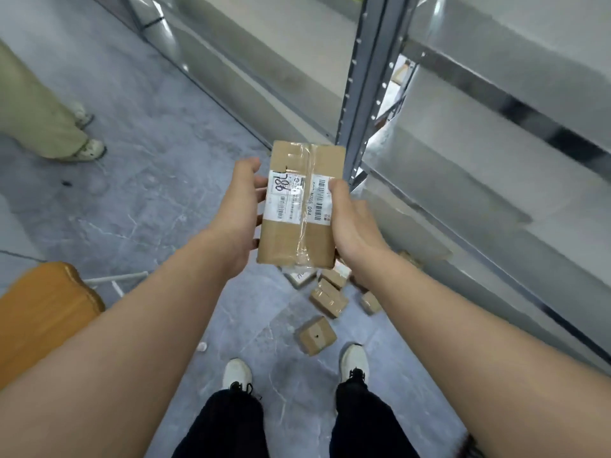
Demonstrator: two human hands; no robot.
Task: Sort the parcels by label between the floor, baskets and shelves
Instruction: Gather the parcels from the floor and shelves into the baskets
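I hold a brown cardboard parcel (299,233) at chest height, sealed with clear tape, its white shipping label facing me with a handwritten number on it. My left hand (236,213) grips its left side. My right hand (352,223) grips the right side, thumb resting on the label's barcode. Below the parcel, several small cardboard parcels (329,297) lie scattered on the grey floor, one small box (317,335) nearest my feet.
A grey metal shelf rack (360,104) stands to the right with pale shelves (496,180). An orange basket (43,312) sits at the lower left. Another person's legs (39,120) in beige trousers stand at the far left. My shoes (354,360) are below.
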